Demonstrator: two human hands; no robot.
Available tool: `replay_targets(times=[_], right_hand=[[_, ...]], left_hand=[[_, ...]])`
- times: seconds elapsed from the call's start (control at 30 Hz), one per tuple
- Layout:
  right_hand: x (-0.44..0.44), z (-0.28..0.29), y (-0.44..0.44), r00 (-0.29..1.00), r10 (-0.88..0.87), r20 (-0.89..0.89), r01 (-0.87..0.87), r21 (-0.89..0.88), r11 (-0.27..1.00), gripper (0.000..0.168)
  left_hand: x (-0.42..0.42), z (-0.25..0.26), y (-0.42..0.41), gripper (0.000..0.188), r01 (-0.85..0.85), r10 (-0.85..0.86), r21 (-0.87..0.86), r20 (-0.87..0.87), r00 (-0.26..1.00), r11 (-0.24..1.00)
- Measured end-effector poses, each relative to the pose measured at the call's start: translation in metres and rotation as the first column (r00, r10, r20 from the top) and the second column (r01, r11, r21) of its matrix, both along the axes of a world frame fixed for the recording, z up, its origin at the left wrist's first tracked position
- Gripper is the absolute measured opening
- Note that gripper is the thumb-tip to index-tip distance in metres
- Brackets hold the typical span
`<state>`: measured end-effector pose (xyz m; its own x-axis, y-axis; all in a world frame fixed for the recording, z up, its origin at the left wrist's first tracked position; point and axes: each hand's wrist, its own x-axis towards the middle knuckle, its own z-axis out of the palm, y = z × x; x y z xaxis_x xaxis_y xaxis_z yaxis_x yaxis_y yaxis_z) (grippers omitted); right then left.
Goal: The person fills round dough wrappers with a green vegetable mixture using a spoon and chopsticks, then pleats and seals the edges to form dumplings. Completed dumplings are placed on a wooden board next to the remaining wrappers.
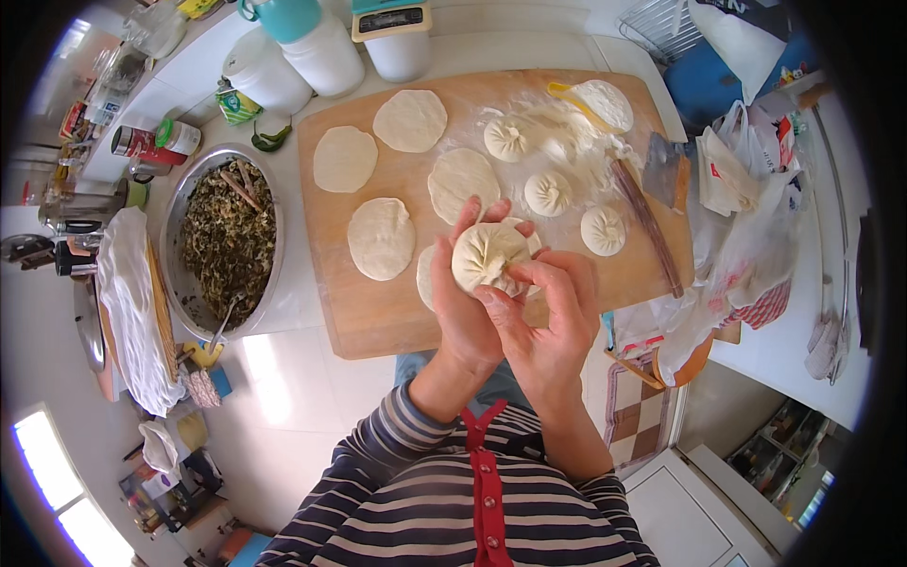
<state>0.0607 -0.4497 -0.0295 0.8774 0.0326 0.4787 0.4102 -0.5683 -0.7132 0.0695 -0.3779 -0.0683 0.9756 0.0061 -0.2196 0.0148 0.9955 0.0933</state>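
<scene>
A round pleated bun (490,256) rests in the cupped palm of my left hand (457,305), above a wooden board (375,319). My right hand (556,305) pinches the gathered dough at the bun's edge between thumb and forefinger. Flat dough wrappers lie on the board, among them one at the back (411,120) and one to the left (381,239). My hands partly cover others beneath them. Three pleated buns, such as the middle one (548,193), sit on the floured right side. A metal bowl (168,234) of chopped dark green filling (230,241) stands left of the board.
A dark wooden rolling pin (646,227) lies along the board's right side, near a dough scraper (666,170). Behind it is a yellow-rimmed scoop of flour (602,105). White canisters (326,60) and green peppers (271,137) stand or lie beyond the board. Plastic bags (758,234) crowd the right.
</scene>
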Motion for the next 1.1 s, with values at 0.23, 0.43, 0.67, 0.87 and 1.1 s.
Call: replay_targets(times=[0.23,0.43,0.67,0.87,1.1], right_hand=[[0.001,0.003,0.014,0.993,0.051,-0.108,-0.041,0.089,0.995,0.016],[0.003,0.002,0.021,0.971,0.118,-0.21,-0.069,0.226,0.972,0.008],[0.007,0.002,0.041,0.904,0.274,-0.328,-0.068,0.522,0.85,0.009],[0.008,0.014,0.086,0.844,0.356,-0.402,-0.079,0.563,0.823,0.012],[0.011,0.03,0.179,0.826,0.464,-0.321,-0.244,0.539,0.806,0.006]], left_hand=[[-0.002,0.007,0.014,0.048,-0.182,0.178,0.286,0.037,0.983,0.941],[-0.001,0.002,0.025,0.048,-0.189,0.183,0.285,0.046,0.982,0.94],[-0.002,0.003,0.053,0.044,-0.192,0.19,0.157,0.03,0.981,0.969],[-0.017,0.019,0.112,0.04,-0.244,0.244,-0.031,-0.003,0.97,0.969],[-0.059,0.06,0.215,0.038,-0.254,0.298,-0.404,0.048,0.953,0.879]])
